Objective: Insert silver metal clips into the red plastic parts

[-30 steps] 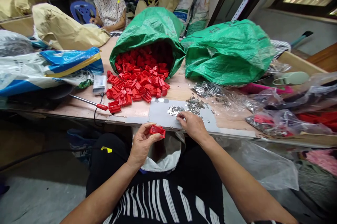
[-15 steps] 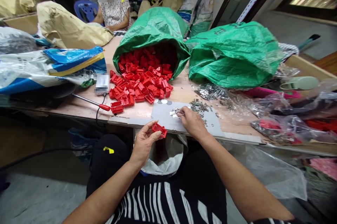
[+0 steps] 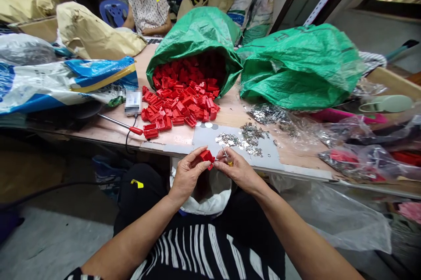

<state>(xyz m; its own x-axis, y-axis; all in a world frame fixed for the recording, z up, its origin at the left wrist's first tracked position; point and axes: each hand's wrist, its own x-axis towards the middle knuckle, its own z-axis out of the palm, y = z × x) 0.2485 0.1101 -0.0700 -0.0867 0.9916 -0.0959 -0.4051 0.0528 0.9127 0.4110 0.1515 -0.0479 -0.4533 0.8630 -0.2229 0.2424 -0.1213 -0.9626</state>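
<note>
My left hand (image 3: 189, 174) pinches a small red plastic housing (image 3: 207, 156) between thumb and fingers, just in front of the table edge. Close against it, my right hand (image 3: 238, 168) is closed, its thumb and fingertip meeting the housing's right side. A small tool with a thin metal shaft and yellow handle (image 3: 230, 163) is tucked in the right fingers. Whether those fingertips also pinch a tiny metal piece is too small to tell. Beyond the right hand, thin metal pieces (image 3: 251, 135) lie scattered on a grey sheet (image 3: 205, 137).
Many red housings (image 3: 180, 104) spill from a green sack (image 3: 200, 30); another green sack (image 3: 302, 69) lies to its right. A red-handled rod (image 3: 134, 130) rests at left. Below my hands hangs an open white bag (image 3: 210, 203). A person (image 3: 149, 6) sits across the table.
My right hand has left the metal pieces and moved left and nearer to the red housing. The left hand has shifted slightly right and turned the housing. The yellow-handled tool now shows.
</note>
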